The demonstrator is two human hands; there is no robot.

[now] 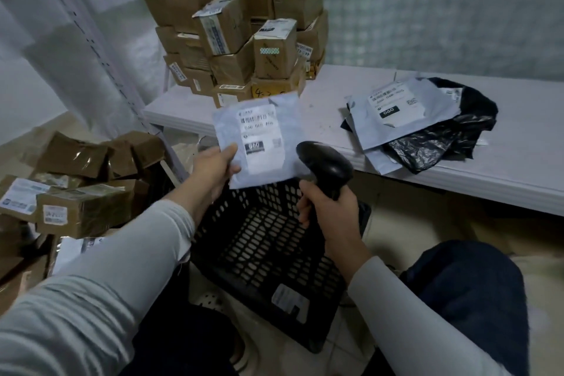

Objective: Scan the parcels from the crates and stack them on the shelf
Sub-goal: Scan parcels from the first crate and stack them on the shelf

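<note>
While the left hand (213, 168) pinches a grey mailer (259, 143) by its near-left corner, thumb on top, the right hand (328, 207) is curled round the grip of a black scanner (326, 165) whose head sits just right of the label (258, 123). The mailer hangs over the black crate (265, 253), near the shelf (335, 119) edge, not yet stacked. Held by one corner, the soft bag may sag or curl, tilting the barcode away so the scan fails. A loose pinch could drop it back into the crate. At right on the shelf, the slack pile of mailers (406, 119) might slide when another lands on it.
</note>
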